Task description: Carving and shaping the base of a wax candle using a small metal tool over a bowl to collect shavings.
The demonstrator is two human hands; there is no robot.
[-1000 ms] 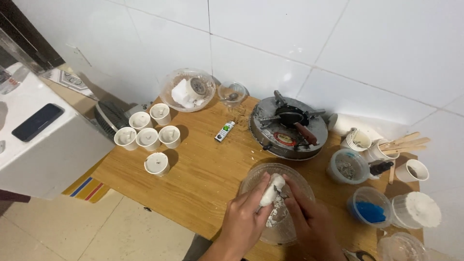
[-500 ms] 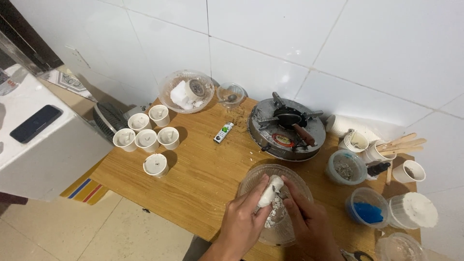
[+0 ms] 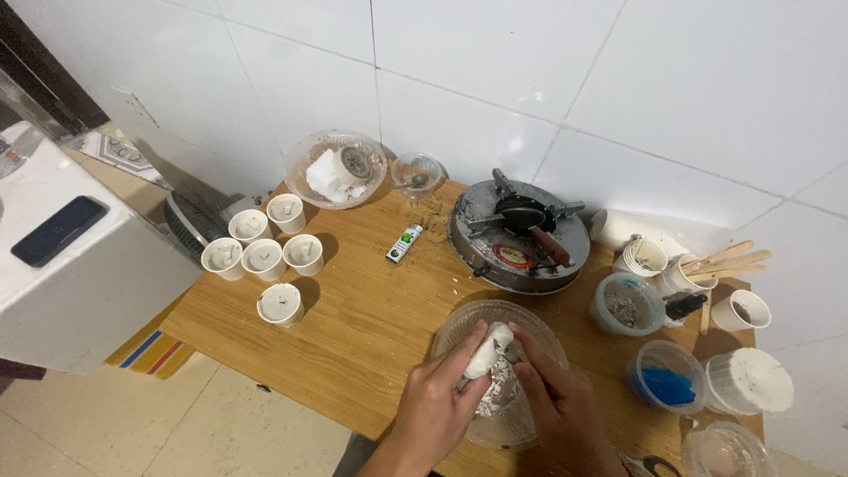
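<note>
We look down on a wooden table (image 3: 353,318) set against a white tiled wall (image 3: 530,79). Near the table's front edge, right of centre, stands a clear glass bowl (image 3: 459,325) holding pale, crumbly white fragments (image 3: 496,393). Over it our left hand (image 3: 437,411) curls its fingers around a white chunk (image 3: 487,353), a stubby, matte, chalk-like piece with a rounded top, held upright at the bowl's near side. Our right hand (image 3: 565,415) is closed beside it, fingers bent inward against the chunk (whether it grips a tool we cannot tell, as the fingers hide what lies beneath).

Toward the left edge stand six small white cups (image 3: 265,256), five grouped together and one apart nearer the front edge. At the back edge sit a large glass dish (image 3: 305,159) containing white lumps and a roll of tape, and a smaller glass dish (image 3: 418,172). A small lighter-like item (image 3: 404,243) lies near the table's middle. A round metal stove (image 3: 519,231) occupies the back, right of centre. Along the right edge we see a tub of grey powder (image 3: 627,305), a tub with blue contents (image 3: 664,378), paper cups with wooden sticks (image 3: 698,269), and a lidded white container (image 3: 749,382).
</note>
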